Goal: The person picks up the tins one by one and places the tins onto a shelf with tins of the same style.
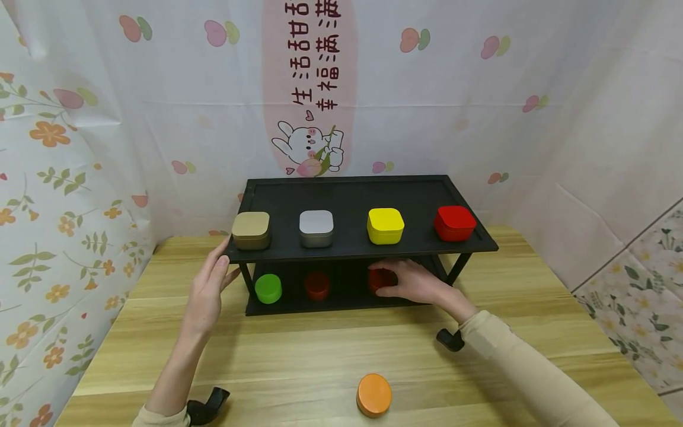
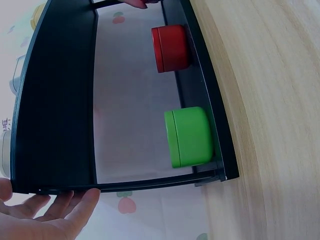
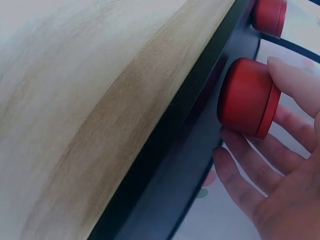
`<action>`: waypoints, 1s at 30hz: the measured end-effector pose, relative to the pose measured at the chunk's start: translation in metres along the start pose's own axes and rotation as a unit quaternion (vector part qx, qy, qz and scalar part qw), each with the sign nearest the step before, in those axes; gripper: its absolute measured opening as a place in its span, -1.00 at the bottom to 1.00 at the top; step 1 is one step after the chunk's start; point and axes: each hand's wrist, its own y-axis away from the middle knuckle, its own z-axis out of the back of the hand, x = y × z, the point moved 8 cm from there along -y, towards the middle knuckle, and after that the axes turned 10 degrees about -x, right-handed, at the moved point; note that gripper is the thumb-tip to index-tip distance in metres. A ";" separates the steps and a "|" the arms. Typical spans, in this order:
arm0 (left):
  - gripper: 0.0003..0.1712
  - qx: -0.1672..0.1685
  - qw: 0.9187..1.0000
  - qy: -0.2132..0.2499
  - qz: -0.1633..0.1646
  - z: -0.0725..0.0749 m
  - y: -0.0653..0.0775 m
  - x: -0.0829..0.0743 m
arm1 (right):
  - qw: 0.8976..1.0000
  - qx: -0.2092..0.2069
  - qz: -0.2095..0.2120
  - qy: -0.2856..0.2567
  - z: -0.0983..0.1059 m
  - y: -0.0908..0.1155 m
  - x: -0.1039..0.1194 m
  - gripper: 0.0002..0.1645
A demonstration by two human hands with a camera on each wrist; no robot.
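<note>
A black two-tier shelf (image 1: 349,198) stands on the wooden table. At the left end of its upper tier, my left hand (image 1: 207,290) grips the edge, with fingertips against the side in the left wrist view. My right hand (image 1: 413,281) reaches into the lower tier and holds a round red tin (image 3: 247,97) between thumb and fingers. Further left on that tier sit another red tin (image 1: 317,286) and a green tin (image 1: 268,289). Along the upper tier stand gold (image 1: 251,230), silver (image 1: 316,228), yellow (image 1: 385,226) and red (image 1: 455,223) square tins.
An orange round tin (image 1: 374,395) lies on the table (image 1: 299,362) in front of the shelf. Patterned cloth (image 1: 427,118) hangs right behind the shelf, and floral cloth (image 1: 58,237) lines the left side. The upper tier overhangs my right fingers.
</note>
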 end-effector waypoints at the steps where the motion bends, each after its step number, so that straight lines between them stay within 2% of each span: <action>1: -0.38 0.000 1.000 0.000 0.000 0.000 0.000 0.000 | 1.000 0.001 -0.001 -0.001 -0.001 0.000 0.000 -0.33; 23: -0.37 -0.001 1.000 0.006 -0.002 0.000 0.000 -0.001 | 1.000 0.010 -0.001 -0.009 -0.007 0.000 -0.005 -0.31; 30: -0.37 0.000 1.000 0.005 -0.002 0.000 0.000 -0.001 | 1.000 0.012 -0.006 -0.021 -0.005 0.004 -0.006 -0.21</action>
